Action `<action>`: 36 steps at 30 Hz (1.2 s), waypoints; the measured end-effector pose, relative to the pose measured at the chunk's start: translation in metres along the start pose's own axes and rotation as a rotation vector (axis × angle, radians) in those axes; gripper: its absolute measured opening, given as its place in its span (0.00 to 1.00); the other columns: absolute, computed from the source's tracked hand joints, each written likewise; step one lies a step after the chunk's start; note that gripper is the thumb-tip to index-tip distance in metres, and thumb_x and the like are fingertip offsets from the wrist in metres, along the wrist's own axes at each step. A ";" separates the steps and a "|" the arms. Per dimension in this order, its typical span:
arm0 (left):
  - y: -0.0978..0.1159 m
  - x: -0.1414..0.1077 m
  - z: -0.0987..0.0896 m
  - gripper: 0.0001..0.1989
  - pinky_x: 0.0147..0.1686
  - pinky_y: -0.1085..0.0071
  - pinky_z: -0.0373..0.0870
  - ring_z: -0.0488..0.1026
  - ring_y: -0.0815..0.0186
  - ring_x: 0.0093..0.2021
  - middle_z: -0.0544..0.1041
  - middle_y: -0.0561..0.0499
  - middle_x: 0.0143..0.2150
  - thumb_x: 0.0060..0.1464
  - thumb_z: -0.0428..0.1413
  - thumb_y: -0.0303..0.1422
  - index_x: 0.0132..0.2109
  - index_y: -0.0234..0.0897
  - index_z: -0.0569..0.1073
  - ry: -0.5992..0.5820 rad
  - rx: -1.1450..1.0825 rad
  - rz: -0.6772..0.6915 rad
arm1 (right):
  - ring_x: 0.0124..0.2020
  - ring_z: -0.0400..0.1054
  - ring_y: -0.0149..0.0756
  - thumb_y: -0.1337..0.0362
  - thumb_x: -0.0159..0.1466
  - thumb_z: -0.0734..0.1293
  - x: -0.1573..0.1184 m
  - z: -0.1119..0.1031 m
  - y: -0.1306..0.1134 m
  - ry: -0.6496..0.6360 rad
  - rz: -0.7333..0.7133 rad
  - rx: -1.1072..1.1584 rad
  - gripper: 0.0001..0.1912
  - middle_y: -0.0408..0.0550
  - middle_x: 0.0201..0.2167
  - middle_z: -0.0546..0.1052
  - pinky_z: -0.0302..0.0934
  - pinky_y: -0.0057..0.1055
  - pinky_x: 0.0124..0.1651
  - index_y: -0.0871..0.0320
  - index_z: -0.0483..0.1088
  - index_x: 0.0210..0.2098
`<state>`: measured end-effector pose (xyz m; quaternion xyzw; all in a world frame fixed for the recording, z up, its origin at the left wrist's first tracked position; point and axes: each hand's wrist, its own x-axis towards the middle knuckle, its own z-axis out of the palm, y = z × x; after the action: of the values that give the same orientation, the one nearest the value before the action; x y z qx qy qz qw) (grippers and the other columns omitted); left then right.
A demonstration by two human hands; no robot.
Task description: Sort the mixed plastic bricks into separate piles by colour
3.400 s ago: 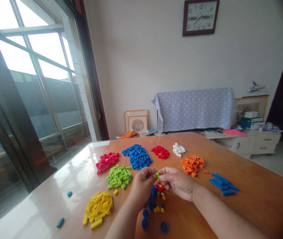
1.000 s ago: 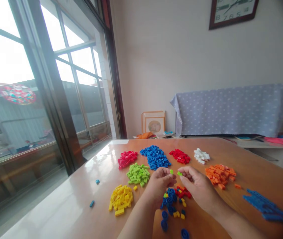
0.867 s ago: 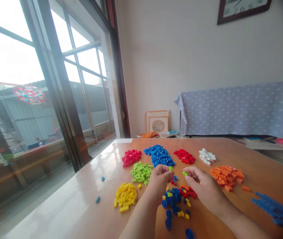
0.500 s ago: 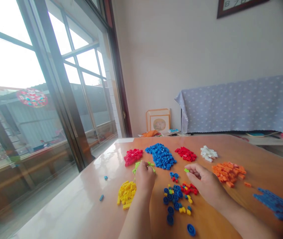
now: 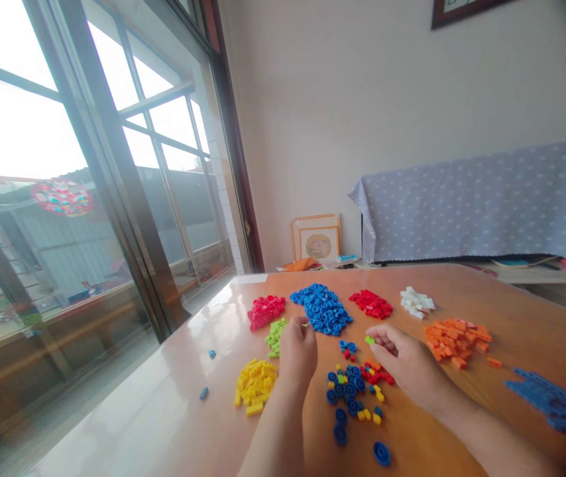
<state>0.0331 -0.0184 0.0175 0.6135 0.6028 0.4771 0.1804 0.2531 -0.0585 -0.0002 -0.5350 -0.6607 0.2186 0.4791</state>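
Observation:
A small lime-green toy brick is pinched between the thumb and fingers of my right hand, held above the table. My left hand is closed beside the lime-green brick pile and partly covers it. A sliver of lime green shows near its fingertips, but what they hold is mostly hidden. Between my forearms lies a mixed group of blue round pieces, with small yellow bricks and red bricks among them. Close to my left wrist is a yellow brick pile.
Farther back on the table are a pink-red pile, a large blue pile, a red pile and white bricks. Orange bricks and long blue pieces lie at right. Glass windows stand at left.
My left hand has shifted slightly right, uncovering more of the lime-green pile's left part. The right hand stays nearly in place with its lime-green brick. The camera view has tilted slightly.

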 end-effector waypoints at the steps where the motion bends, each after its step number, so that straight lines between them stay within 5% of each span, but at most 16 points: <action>1: 0.005 -0.005 0.005 0.08 0.33 0.71 0.62 0.71 0.64 0.33 0.76 0.48 0.31 0.56 0.52 0.34 0.39 0.37 0.73 -0.094 -0.070 0.009 | 0.37 0.72 0.37 0.58 0.61 0.63 0.000 0.001 0.000 -0.010 -0.001 -0.002 0.13 0.46 0.35 0.77 0.66 0.32 0.42 0.55 0.70 0.44; 6: 0.027 -0.030 0.026 0.09 0.28 0.75 0.60 0.66 0.71 0.27 0.73 0.52 0.29 0.55 0.55 0.37 0.38 0.35 0.72 -0.486 -0.471 -0.035 | 0.32 0.70 0.35 0.58 0.61 0.63 -0.002 0.002 -0.009 -0.097 -0.016 -0.017 0.08 0.43 0.29 0.75 0.65 0.30 0.37 0.55 0.68 0.36; 9: 0.031 -0.037 0.031 0.09 0.28 0.76 0.59 0.66 0.72 0.28 0.72 0.52 0.29 0.52 0.58 0.35 0.37 0.34 0.72 -0.564 -0.566 -0.063 | 0.29 0.69 0.34 0.59 0.62 0.62 -0.003 0.002 -0.014 -0.123 -0.014 -0.017 0.06 0.42 0.26 0.74 0.64 0.29 0.35 0.55 0.66 0.34; 22: 0.030 -0.033 0.027 0.14 0.33 0.71 0.67 0.73 0.67 0.31 0.76 0.44 0.38 0.43 0.54 0.27 0.41 0.33 0.71 -0.568 -0.926 -0.345 | 0.31 0.68 0.33 0.60 0.61 0.64 -0.002 0.002 -0.012 -0.076 0.027 0.144 0.07 0.43 0.29 0.72 0.64 0.28 0.35 0.56 0.67 0.37; 36: 0.034 -0.031 0.022 0.19 0.33 0.72 0.66 0.72 0.68 0.31 0.78 0.45 0.39 0.46 0.61 0.31 0.48 0.35 0.72 -0.525 -0.843 -0.217 | 0.33 0.69 0.34 0.61 0.61 0.64 -0.002 -0.001 -0.013 -0.024 0.025 0.147 0.07 0.43 0.31 0.74 0.64 0.30 0.38 0.56 0.68 0.37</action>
<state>0.0755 -0.0455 0.0226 0.5204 0.3524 0.4872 0.6064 0.2475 -0.0647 0.0102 -0.5039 -0.6416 0.2789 0.5066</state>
